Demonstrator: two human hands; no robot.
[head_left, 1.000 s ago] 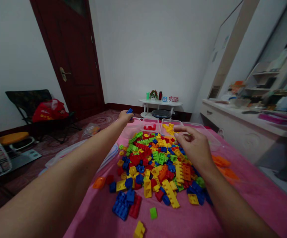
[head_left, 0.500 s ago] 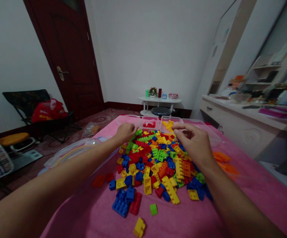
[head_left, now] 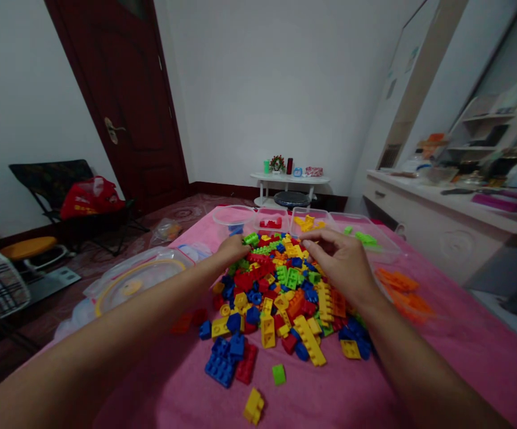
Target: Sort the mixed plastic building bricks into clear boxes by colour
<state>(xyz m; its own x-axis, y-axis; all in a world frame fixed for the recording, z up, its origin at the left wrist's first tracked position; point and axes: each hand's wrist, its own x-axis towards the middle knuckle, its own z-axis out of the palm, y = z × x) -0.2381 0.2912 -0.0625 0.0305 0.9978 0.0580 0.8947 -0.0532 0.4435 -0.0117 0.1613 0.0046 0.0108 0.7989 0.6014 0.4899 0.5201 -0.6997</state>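
Observation:
A heap of mixed toy building bricks [head_left: 262,286] in red, yellow, green, blue and orange covers the middle of the pink cloth. My left hand [head_left: 235,247] reaches to the far left edge of the heap, beside some green bricks [head_left: 250,239]; its fingers are mostly hidden. At the far right side of the heap my right hand [head_left: 341,253] is held low, thumb and forefinger slightly apart, with nothing visible between them. Behind the heap, yellow pieces [head_left: 307,223] lie in one clear container, red pieces [head_left: 270,223] in another. Blue pieces [head_left: 236,229] and green pieces [head_left: 366,238] are in the outer ones.
Orange pieces [head_left: 404,292] lie to the right of my right forearm. Clear plastic bags [head_left: 137,280] rest at the left edge of the pink cloth [head_left: 187,393]. A few loose bricks, including a yellow one [head_left: 254,406], lie near me. A white dresser [head_left: 423,208] stands right.
My right hand has moved left and down from the container of yellow pieces to the heap. My left hand has dropped lower at the heap's edge, uncovering blue pieces behind it.

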